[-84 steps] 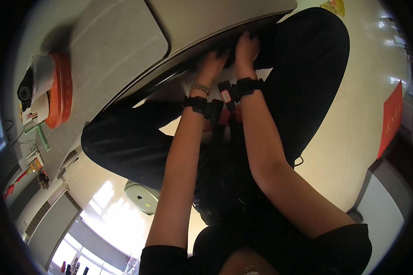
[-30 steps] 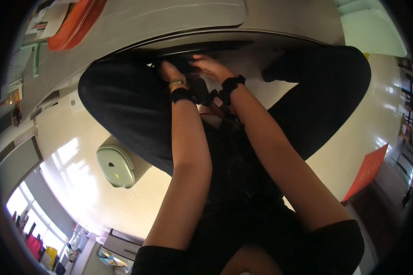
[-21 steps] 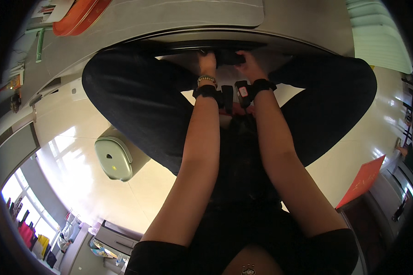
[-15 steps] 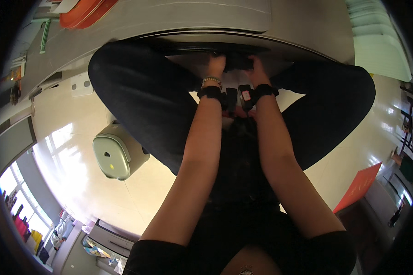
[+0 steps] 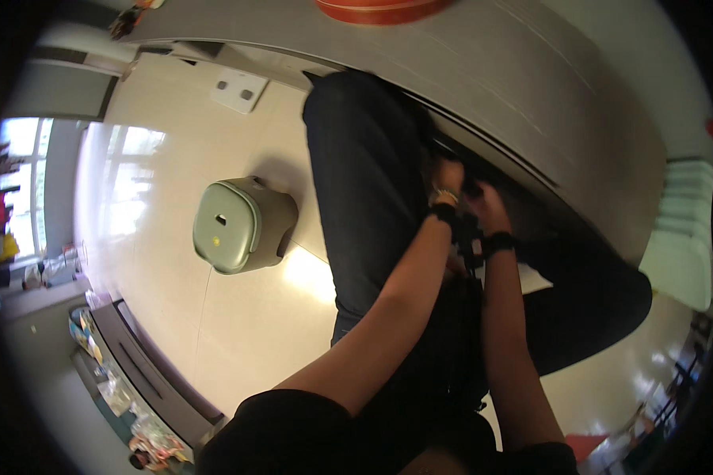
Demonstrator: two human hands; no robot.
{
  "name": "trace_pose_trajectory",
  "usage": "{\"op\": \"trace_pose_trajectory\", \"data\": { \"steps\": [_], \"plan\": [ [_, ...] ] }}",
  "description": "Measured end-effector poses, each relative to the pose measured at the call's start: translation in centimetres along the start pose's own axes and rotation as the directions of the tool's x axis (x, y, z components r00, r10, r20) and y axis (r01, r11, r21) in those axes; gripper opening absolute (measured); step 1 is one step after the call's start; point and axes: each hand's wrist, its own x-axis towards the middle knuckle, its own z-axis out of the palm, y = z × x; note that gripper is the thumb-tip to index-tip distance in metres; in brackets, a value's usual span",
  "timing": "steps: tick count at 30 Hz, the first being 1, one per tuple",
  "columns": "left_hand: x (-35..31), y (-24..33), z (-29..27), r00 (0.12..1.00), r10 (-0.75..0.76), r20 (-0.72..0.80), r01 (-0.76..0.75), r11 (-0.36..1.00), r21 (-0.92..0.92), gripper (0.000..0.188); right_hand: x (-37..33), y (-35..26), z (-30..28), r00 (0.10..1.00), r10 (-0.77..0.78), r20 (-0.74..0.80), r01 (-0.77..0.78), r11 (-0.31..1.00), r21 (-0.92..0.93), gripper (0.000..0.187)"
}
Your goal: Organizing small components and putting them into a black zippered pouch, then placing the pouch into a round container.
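Close together between my knees, under the front edge of a grey cabinet top, are both my hands. My left hand (image 5: 449, 174), with a beaded bracelet and a black band at its wrist, has its fingers curled in at a dark, shadowed thing. My right hand (image 5: 489, 206), just to the right of it and slightly nearer me, is closed against the same dark area, also with a black wrist band. What the fingers hold is too dark to make out. Behind them runs the black edge of a drawer-like opening (image 5: 495, 162).
The grey countertop (image 5: 499, 63) bears a round orange-red container (image 5: 384, 9) at the back. A green lidded stool-like bin (image 5: 234, 226) stands on the floor to my left, with a white floor scale (image 5: 239, 89) beyond it. Pale green stacked plastic (image 5: 681, 229) stands right.
My view has swung to the left, so the hands, knees and cabinet now sit farther right and tilted. Both hands stay close together at the dark area under the countertop edge.
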Motion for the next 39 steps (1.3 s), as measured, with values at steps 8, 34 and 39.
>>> {"op": "trace_pose_trajectory", "data": {
  "steps": [8,34,39],
  "plan": [
    [-6.0,5.1,0.1,0.934,-0.066,0.35,0.089,0.995,-0.051,0.04,-5.8,-3.6,-4.0,0.944,-0.317,-0.087,0.042,0.378,-0.925,0.049],
    [-2.1,17.3,-29.4,0.775,0.297,0.558,-0.437,0.889,0.134,0.027,-11.5,-11.9,8.4,0.971,-0.014,0.239,-0.014,0.993,0.117,0.027],
    [-3.5,19.8,-30.0,0.886,0.206,0.415,0.009,0.888,-0.459,0.031,-17.6,-17.4,12.1,0.988,-0.15,-0.044,0.154,0.98,0.125,0.034]
  ]
}}
